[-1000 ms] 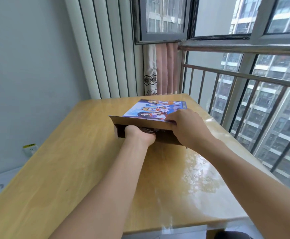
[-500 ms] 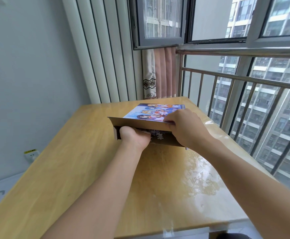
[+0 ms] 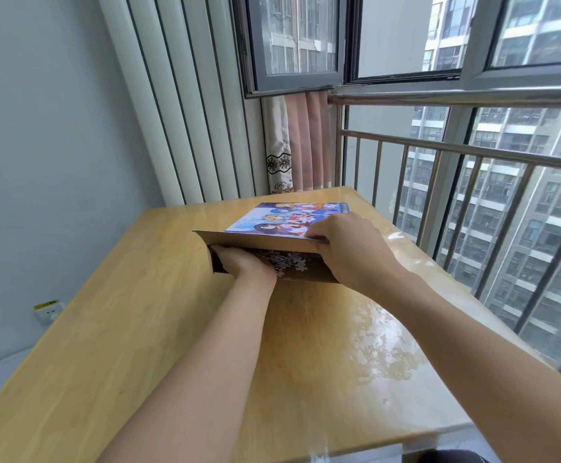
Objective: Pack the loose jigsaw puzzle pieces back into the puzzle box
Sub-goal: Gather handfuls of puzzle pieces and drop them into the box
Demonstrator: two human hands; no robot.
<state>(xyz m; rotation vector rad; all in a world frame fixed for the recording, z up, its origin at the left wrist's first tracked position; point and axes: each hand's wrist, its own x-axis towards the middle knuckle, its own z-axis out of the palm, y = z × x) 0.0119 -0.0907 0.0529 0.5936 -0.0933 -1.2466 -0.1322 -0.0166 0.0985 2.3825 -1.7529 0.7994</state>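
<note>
A flat puzzle box (image 3: 282,218) with a cartoon picture on its top lies on the wooden table (image 3: 132,329), its brown open end facing me. My right hand (image 3: 349,248) grips the near right edge of the box's top panel and holds the opening apart. My left hand (image 3: 242,262) reaches into the opening, and its fingers are hidden inside. Several loose jigsaw pieces (image 3: 289,262) show in the opening just right of my left hand, between my two hands.
A metal railing (image 3: 439,182) and windows run along the table's right side. A pink curtain (image 3: 305,145) and white ribbed wall panels stand behind the table. A wall socket (image 3: 48,310) sits low on the left wall. A glossy film covers the tabletop's right part.
My left hand has shifted slightly left in the opening, so more puzzle pieces show beside it. My right hand keeps its grip on the box top.
</note>
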